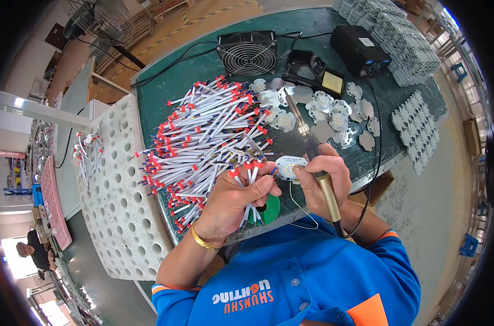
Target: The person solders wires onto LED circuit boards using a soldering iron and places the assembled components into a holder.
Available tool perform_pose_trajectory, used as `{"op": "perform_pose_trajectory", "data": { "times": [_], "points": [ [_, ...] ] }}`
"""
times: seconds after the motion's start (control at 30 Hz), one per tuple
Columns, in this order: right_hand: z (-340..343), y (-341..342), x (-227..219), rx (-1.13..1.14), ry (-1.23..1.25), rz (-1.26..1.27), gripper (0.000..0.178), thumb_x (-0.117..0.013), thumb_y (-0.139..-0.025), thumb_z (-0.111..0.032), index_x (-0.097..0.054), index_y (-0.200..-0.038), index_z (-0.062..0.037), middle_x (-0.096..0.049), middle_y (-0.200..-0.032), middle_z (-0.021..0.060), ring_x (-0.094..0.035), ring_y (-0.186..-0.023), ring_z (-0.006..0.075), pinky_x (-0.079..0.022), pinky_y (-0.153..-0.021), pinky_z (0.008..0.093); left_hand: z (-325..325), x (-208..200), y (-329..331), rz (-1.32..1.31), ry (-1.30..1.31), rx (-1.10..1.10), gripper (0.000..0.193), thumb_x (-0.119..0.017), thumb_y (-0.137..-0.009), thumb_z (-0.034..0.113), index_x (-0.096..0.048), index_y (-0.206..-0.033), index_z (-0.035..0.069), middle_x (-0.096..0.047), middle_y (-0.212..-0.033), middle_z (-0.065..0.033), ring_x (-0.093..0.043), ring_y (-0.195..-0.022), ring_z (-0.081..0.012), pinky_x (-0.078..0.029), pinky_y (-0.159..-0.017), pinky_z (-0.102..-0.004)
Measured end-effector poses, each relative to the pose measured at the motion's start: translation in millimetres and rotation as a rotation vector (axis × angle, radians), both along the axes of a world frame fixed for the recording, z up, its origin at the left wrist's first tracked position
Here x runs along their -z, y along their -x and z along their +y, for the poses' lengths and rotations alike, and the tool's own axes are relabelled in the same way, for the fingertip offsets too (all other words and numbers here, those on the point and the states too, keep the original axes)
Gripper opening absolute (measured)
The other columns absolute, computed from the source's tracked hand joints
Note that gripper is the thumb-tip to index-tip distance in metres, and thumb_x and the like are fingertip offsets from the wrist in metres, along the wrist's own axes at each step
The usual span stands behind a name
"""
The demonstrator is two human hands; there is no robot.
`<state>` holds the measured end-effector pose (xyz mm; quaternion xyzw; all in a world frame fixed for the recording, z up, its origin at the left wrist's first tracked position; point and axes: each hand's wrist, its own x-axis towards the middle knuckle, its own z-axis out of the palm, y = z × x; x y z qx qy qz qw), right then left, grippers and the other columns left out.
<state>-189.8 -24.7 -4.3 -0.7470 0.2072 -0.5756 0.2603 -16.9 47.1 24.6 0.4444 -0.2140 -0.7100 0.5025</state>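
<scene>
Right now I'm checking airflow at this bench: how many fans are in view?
2. A small black square fan stands on the green table behind the wire pile; a large floor fan stands beyond the table's far-left corner.

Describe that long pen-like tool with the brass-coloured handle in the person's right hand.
The slim soldering iron with a brass-coloured handle is gripped in the right hand like a pen. Its dark collar leads into a thin metal shaft slanting up and left across the green-topped bench. A black cord runs from the handle's lower end. Just left of the fingers lies a small white round board with yellow spots. Whether the tip touches anything cannot be told.
</scene>
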Motion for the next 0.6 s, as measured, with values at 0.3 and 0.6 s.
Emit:
{"op": "perform_pose_trajectory", "data": {
  "times": [0.3,0.6],
  "points": [
    [7.6,-1.8,5.8,0.032,0.004,-0.001,0.028,-0.070,-0.072,0.005,-0.049,-0.089,-0.0056,-0.051,-0.064,0.0070,-0.044,-0.052,0.0188,-0.034,-0.042,0.0290,0.0,-0.3,-0.8,0.033,-0.029,0.033,0.030,-0.067,-0.084,0.015,-0.060,-0.110,0.001,-0.065,-0.078,-0.0093,-0.045,-0.059,-0.0089,-0.036,-0.055,-0.0221],
    [10.7,6.2,8.1,0.016,0.016,0.080,0.029,-0.071,-0.073,0.002,-0.050,-0.089,-0.0075,-0.050,-0.062,0.0048,-0.041,-0.051,0.0173,-0.033,-0.041,0.0288,0.8,0.2,5.1,0.058,-0.013,0.055,0.022,-0.065,-0.085,0.015,-0.063,-0.102,0.001,-0.065,-0.075,-0.0084,-0.044,-0.057,-0.0081,-0.034,-0.053,-0.0208]
  ]
}}
